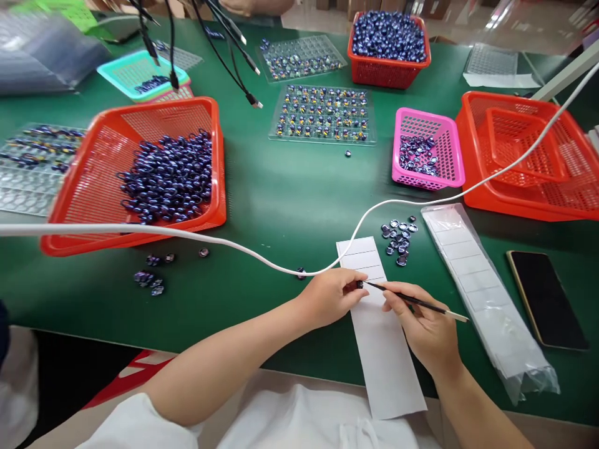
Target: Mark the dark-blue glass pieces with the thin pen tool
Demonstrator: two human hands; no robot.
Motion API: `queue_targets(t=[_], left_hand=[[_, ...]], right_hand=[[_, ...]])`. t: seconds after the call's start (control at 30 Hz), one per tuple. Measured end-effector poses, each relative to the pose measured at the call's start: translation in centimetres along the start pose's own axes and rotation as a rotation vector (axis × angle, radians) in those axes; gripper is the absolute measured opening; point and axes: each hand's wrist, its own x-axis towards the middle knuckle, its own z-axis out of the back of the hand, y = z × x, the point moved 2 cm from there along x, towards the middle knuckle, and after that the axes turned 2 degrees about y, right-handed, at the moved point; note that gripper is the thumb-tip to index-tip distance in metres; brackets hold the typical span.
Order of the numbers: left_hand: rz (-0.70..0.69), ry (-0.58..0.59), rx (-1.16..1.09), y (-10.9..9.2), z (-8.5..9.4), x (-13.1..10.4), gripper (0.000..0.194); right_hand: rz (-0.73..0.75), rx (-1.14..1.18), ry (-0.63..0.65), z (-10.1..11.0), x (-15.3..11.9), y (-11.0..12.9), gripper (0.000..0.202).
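Head view: we see the left hand (330,296) pinching a small dark piece (360,284) between thumb and fingers, over a white paper strip (390,368) that overhangs the near edge of the green counter (304,199), while the right hand (428,330) grips a slim black tool (416,300) (pale at its rear end) with its tip at the piece. To the right of the strip's far end we make out loose dark discs (405,235), near a pink basket (453,149) and plastic-wrapped strips (484,287).
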Motion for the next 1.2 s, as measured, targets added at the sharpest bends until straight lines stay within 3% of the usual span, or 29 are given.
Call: queue_targets(t=[0.1,0.23,0.37,0.5,0.57,0.63,0.77,0.9,1.07,1.2], left_hand=[[-0.023,-0.061,0.086,-1.1,1.9,-0.5,0.029],[-0.003,-0.233,0.291,-1.5,6.7,-2.9,0.030],[0.265,-0.360,0.601,0.7,11.4,-6.2,0.034],[0.598,-0.346,0.826,2.5,13.7,-8.3,0.046],[0.664,-0.342,0.852,2.4,13.7,-8.4,0.051],[0.627,-0.356,0.862,1.8,13.1,-7.9,0.054],[0.293,-0.286,0.733,1.2,10.0,-6.4,0.048],[0.031,-0.205,0.585,2.9,7.4,-5.3,0.034],[-0.057,-0.266,0.526,6.0,7.1,-4.2,0.033],[-0.050,-0.243,0.497,6.0,7.0,-3.8,0.031]], right_hand=[[-0.015,-0.005,-0.029,0.5,-0.2,-0.4,0.012],[-0.056,-0.041,-0.041,0.8,-0.5,-0.9,0.014],[-0.044,-0.037,-0.037,0.7,-0.6,-0.8,0.014],[-0.029,-0.040,-0.017,0.5,-0.5,-0.3,0.014],[-0.033,-0.034,-0.009,0.4,-0.4,-0.3,0.014],[-0.045,-0.019,-0.011,0.4,-0.4,-0.3,0.015],[-0.064,0.024,-0.062,0.2,-0.4,-0.6,0.016],[-0.102,0.203,-0.026,-0.6,-0.5,-1.1,0.018],[-0.288,0.543,0.106,-1.7,0.0,-2.1,0.029],[-0.379,0.623,0.192,-2.2,0.0,-1.8,0.035]])
